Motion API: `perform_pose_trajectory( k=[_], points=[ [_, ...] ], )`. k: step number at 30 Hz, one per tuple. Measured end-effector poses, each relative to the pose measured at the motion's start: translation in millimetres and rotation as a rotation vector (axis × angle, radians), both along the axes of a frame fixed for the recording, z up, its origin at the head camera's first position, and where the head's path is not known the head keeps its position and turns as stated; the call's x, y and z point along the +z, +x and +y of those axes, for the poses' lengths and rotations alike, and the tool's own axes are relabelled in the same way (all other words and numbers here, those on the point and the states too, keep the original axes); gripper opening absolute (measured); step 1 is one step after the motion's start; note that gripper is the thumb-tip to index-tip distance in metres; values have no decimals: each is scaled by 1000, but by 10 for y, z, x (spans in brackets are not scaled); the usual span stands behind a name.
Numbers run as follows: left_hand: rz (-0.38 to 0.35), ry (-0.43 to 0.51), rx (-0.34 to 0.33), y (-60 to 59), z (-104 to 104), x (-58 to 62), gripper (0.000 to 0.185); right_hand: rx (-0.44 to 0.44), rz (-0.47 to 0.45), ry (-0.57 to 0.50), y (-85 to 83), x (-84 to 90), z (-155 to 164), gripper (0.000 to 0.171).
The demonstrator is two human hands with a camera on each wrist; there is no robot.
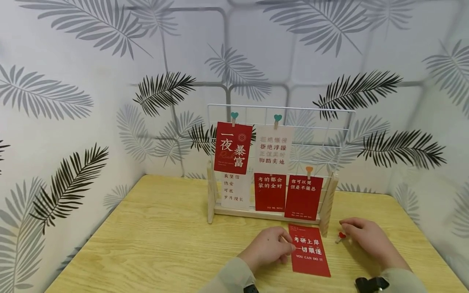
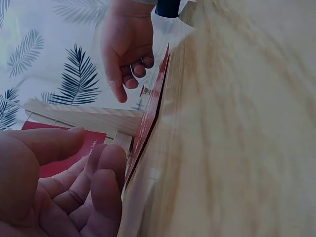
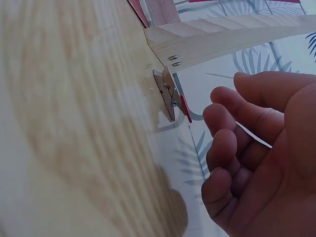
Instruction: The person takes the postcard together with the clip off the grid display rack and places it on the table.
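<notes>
A red card [image 1: 309,254] with white lettering lies flat on the wooden table [image 1: 165,244] in front of a wire grid stand [image 1: 278,162]. My left hand [image 1: 289,246] rests at the card's left edge, its loosely curled fingertips [image 2: 111,163] touching that edge [image 2: 148,121]. A small wooden clip with a red heart [image 1: 340,237] lies on the table by the stand's right foot. My right hand [image 1: 348,232] hovers just right of the clip [image 3: 170,96], fingers [image 3: 222,143] loosely curled and holding nothing.
Several red and white cards hang on the grid stand from small heart clips [image 1: 277,119]. The stand's wooden foot [image 3: 222,39] is close behind the clip. Leaf-patterned walls [image 1: 73,122] enclose the table on three sides.
</notes>
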State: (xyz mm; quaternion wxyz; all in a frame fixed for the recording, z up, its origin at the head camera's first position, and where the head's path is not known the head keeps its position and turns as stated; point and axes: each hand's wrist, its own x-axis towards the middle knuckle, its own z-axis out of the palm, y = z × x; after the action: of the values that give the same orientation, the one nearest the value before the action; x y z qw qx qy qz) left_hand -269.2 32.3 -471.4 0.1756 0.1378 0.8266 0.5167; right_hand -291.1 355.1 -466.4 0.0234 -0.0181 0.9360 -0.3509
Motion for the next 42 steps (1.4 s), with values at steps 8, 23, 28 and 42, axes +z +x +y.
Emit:
perform_pose_trajectory(
  k=[8,23,28,42],
  points=[
    [23,0,13,-27,-20,52,9,-21,-25,-92,3,38,-46,48],
    [71,-26,41,-25,-61,95,16,-13,16,-97,59,147,-127,56],
    [66,-45,44,-40,-79,123,18,-5,49,-77,58,189,-192,56],
    [152,-24,5,-105,-159,239,22,30,280,-37,156,450,-497,39]
  ],
)
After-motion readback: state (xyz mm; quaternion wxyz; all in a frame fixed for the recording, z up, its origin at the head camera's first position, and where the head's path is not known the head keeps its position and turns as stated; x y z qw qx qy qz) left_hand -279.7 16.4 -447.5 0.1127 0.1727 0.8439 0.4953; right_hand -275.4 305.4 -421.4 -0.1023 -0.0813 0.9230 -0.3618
